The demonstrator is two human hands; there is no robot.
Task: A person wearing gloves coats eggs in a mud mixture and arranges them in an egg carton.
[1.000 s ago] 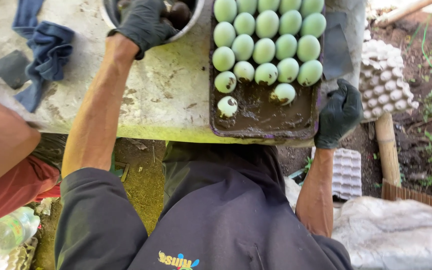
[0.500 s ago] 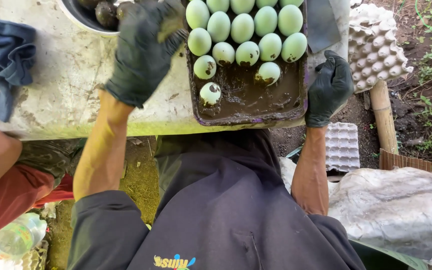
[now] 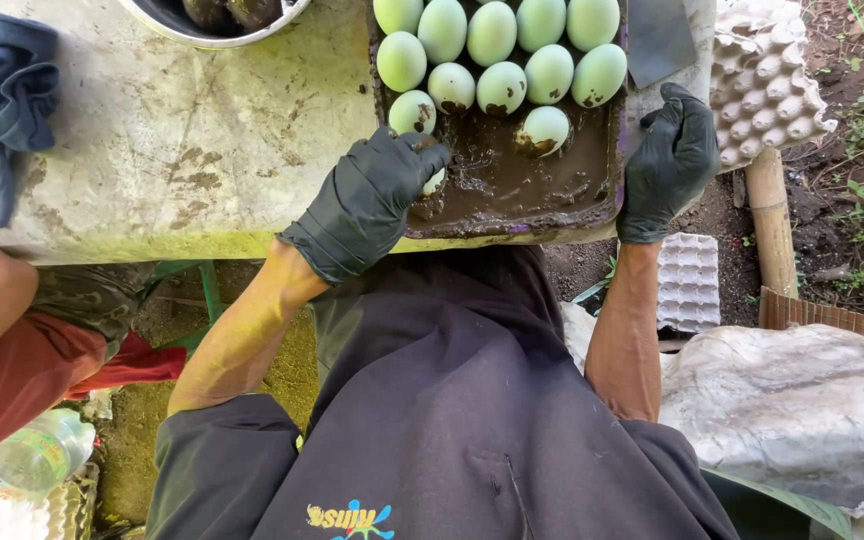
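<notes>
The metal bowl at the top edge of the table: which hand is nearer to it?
Left. The left hand is at the tray's near left corner, below and right of the metal bowl. The right hand grips the tray's right edge, farther away.

Outdoors in daylight; stained concrete table; dirt ground with sparse weeds; wooden post.

Left hand in black glove sets egg in muddy tray; right hand grips tray edge, pale green eggs in rows.
</notes>
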